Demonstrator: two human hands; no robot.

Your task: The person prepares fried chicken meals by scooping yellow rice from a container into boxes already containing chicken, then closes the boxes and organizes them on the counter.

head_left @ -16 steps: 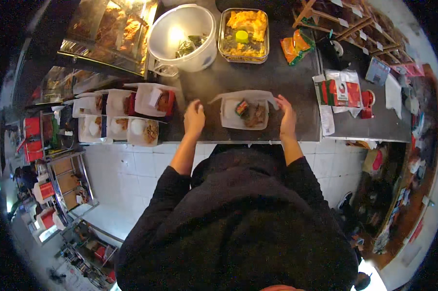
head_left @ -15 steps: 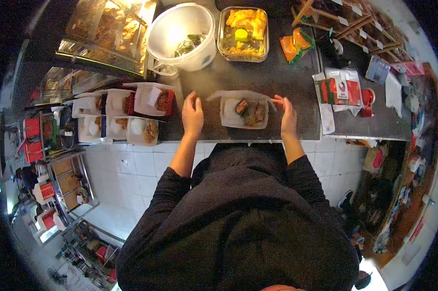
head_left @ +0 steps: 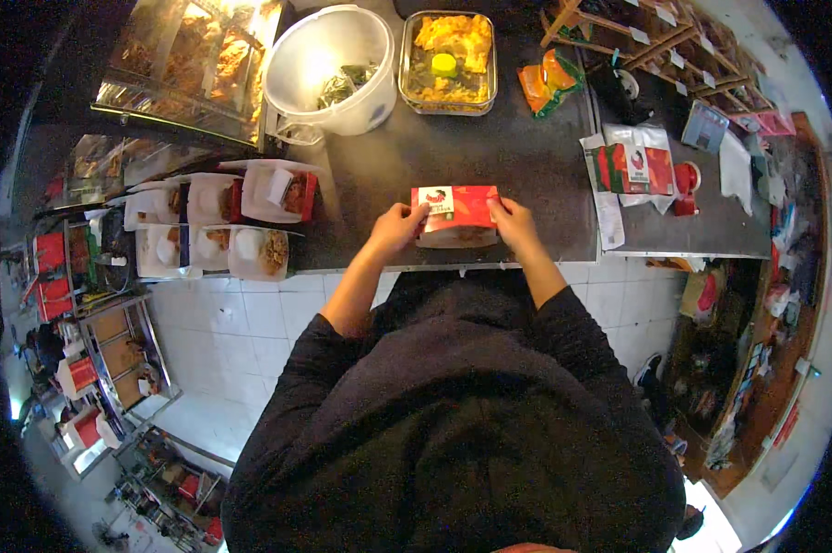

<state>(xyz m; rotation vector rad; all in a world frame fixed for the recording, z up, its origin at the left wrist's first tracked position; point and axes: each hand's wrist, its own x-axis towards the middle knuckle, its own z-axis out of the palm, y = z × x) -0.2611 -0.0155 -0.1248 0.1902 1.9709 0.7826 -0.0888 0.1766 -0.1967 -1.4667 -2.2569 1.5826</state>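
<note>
A meal box [head_left: 456, 237] sits on the dark counter straight ahead of me, its red lid [head_left: 471, 206] with a white printed patch now lying over the food, most of which is hidden. My left hand [head_left: 396, 229] grips the lid's left side, thumb on top and fingers curled at the edge. My right hand [head_left: 513, 222] holds the opposite side in the same way. To the left stand several open meal boxes [head_left: 250, 264] in two rows, with white rice and other food inside.
Behind are a white bucket [head_left: 296, 64] of greens, a steel tray [head_left: 449, 111] of yellow food and an orange-green packet [head_left: 549, 85]. Glass display case [head_left: 171, 64] at back left; stacked bags [head_left: 657, 170], a red dispenser [head_left: 686, 189] and wooden rack [head_left: 655, 46] at right.
The box's lid has folded down from standing open to cover the food, showing its red top. Both my hands have moved inward from beside the box and taken hold of it.
</note>
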